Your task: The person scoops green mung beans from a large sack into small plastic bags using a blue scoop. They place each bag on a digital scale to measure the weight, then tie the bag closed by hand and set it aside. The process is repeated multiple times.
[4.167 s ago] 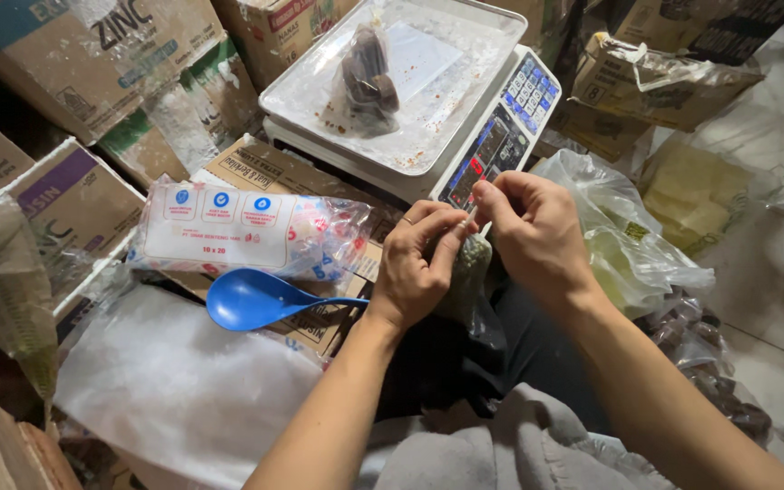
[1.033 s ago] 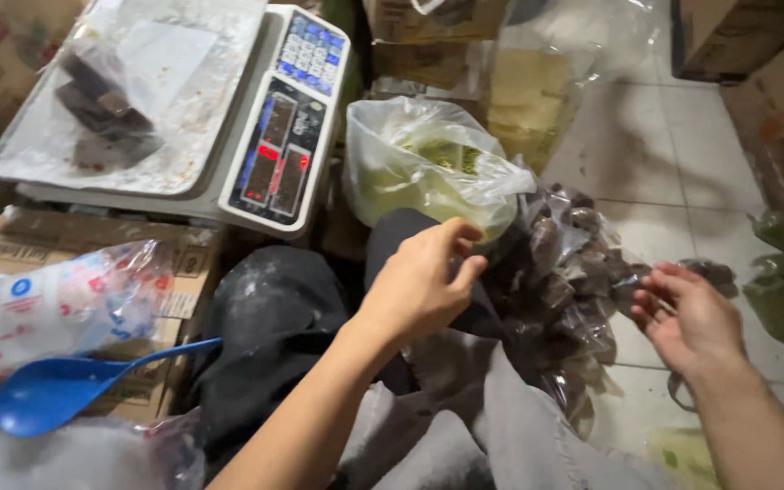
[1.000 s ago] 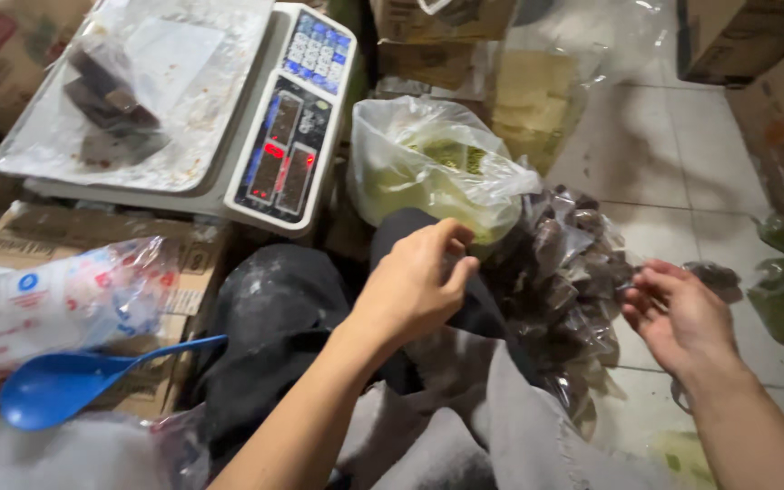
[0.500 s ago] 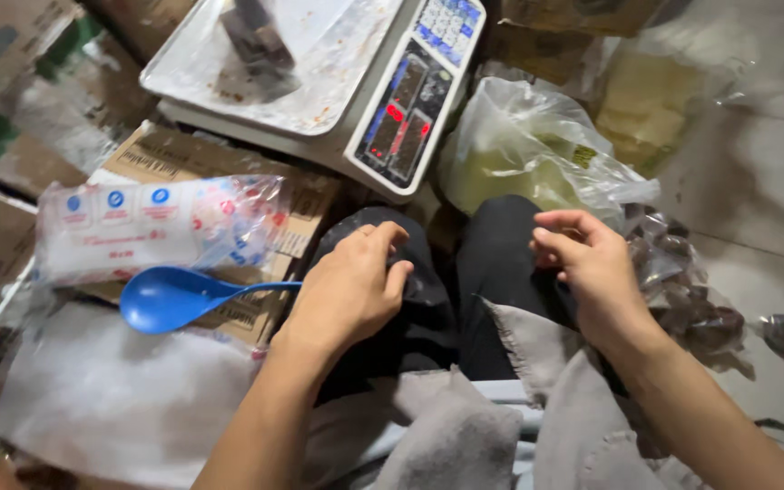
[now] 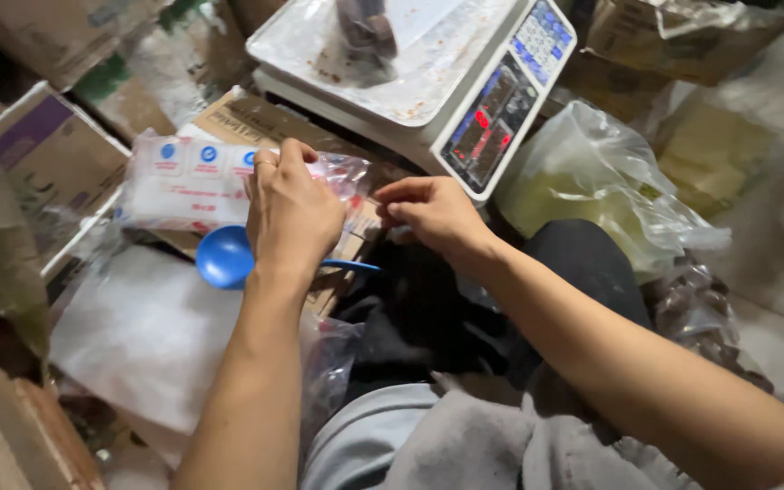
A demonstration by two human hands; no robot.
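Hands at the bag pack
Left hand (image 5: 290, 210) lies flat on the bag pack (image 5: 194, 180); right hand (image 5: 428, 210) pinches its corner. Thin plastic might tear.

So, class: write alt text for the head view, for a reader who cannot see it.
Left hand rests on a clear packet of plastic bags above a blue scoop; right hand reaches beside it, below a digital scale.

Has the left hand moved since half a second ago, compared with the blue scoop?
Yes. The left hand was on the dark lap, right of the blue scoop; now it reaches forward over the scoop's handle onto the clear packet.
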